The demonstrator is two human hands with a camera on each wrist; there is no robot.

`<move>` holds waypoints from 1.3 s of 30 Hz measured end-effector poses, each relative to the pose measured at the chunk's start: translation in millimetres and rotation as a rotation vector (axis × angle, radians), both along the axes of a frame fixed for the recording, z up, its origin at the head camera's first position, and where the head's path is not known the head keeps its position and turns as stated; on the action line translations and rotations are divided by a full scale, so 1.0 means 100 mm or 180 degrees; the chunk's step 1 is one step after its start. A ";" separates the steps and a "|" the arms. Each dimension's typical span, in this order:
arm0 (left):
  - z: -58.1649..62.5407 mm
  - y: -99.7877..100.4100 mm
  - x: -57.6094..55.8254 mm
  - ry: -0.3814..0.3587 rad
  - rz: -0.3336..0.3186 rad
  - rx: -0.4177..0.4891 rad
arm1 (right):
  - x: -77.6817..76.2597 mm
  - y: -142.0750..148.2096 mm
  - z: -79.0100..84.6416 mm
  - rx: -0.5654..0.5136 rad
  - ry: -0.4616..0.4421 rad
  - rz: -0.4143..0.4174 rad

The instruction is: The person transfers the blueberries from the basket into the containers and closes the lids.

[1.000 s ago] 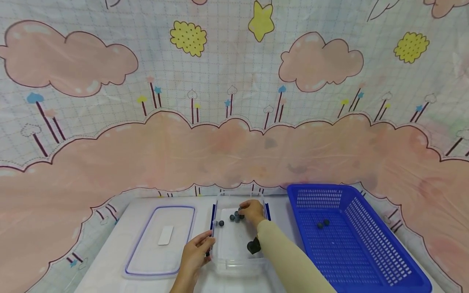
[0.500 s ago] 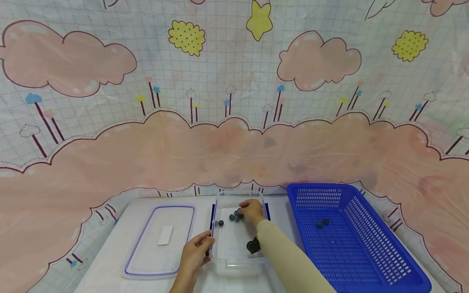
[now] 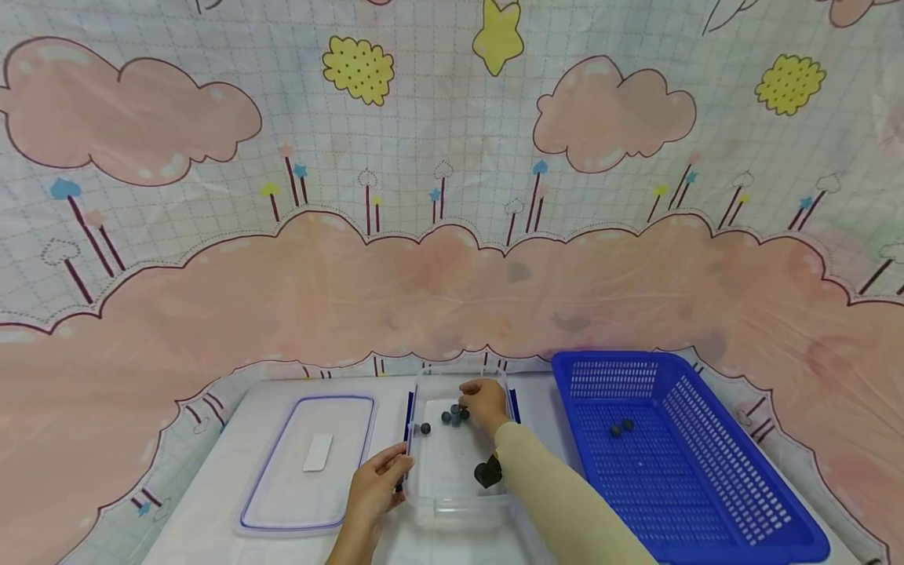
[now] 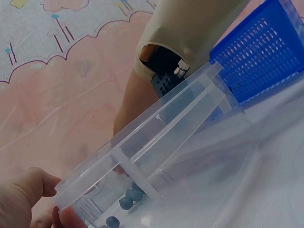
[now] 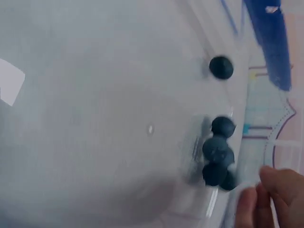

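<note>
In the head view, a clear plastic box (image 3: pixel 452 471) stands in the middle of the white table. My left hand (image 3: pixel 377 482) grips its left side, thumb and fingers on either side of the wall in the left wrist view. A cluster of blueberries (image 3: pixel 455 419) sits toward the far end of the box, with a single blueberry (image 3: pixel 425 428) by the left wall. Over the box's far right part, my right hand (image 3: pixel 486 404) reaches in with loosely bent fingers. Its fingertips (image 5: pixel 246 202) are close to the cluster in the right wrist view, and no blueberry shows between them.
At the right stands a blue perforated basket (image 3: pixel 706 502) with two blueberries (image 3: pixel 621 428) inside. A clear lid with a blue edge (image 3: pixel 282 502) lies at the left, a white label (image 3: pixel 318 453) on it. Behind the table hangs a patterned cloth (image 3: pixel 452 298).
My right hand has lifted very slightly away from the blueberries beside its fingertips. The left hand and the box stay in place.
</note>
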State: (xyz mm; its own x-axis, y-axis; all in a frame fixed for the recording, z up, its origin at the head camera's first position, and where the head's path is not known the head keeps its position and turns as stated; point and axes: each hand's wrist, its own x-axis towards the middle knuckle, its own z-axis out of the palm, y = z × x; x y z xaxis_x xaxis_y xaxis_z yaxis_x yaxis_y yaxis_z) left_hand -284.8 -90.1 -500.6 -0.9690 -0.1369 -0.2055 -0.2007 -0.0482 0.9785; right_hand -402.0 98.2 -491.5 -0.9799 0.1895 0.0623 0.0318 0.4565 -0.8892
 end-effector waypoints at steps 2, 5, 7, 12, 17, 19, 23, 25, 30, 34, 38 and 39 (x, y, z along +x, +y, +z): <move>0.00 0.00 0.00 -0.0004 -0.0005 0.0012 | -0.01 0.01 0.03 0.0016 0.0091 0.0006; 0.01 0.00 0.01 -0.0010 -0.0009 0.0035 | -0.01 0.05 0.13 0.0030 0.0221 0.0037; 0.01 0.00 0.01 0.0007 -0.0018 0.0039 | -0.02 0.10 0.23 0.0044 0.0321 0.0067; 0.03 -0.01 0.00 0.0035 -0.0029 0.0042 | -0.07 0.37 0.55 0.0090 0.0682 0.0080; 0.02 -0.01 -0.02 0.0045 -0.0042 0.0015 | -0.08 0.94 0.74 0.0381 0.0779 -0.0040; 0.02 -0.01 -0.02 0.0046 -0.0045 0.0001 | -0.06 1.22 0.78 0.0528 0.0695 -0.0155; 0.01 -0.01 -0.04 0.0043 -0.0058 -0.0013 | 0.07 1.75 0.82 0.0706 0.0598 -0.0373; 0.01 -0.01 -0.04 0.0037 -0.0052 -0.0018 | 0.15 1.98 0.81 0.0738 0.0543 -0.0461; 0.01 -0.01 -0.04 0.0042 -0.0040 0.0001 | 0.34 2.41 0.69 0.0734 0.0299 -0.0700; 0.02 -0.01 -0.03 0.0043 -0.0033 0.0018 | 0.50 2.57 0.54 0.0542 0.0076 -0.0786; 0.02 -0.02 -0.03 0.0058 -0.0051 0.0023 | 0.62 2.61 0.41 0.0348 -0.0138 -0.0821; 0.02 -0.02 -0.03 0.0065 -0.0054 0.0028 | 0.64 2.61 0.38 0.0332 -0.0174 -0.0822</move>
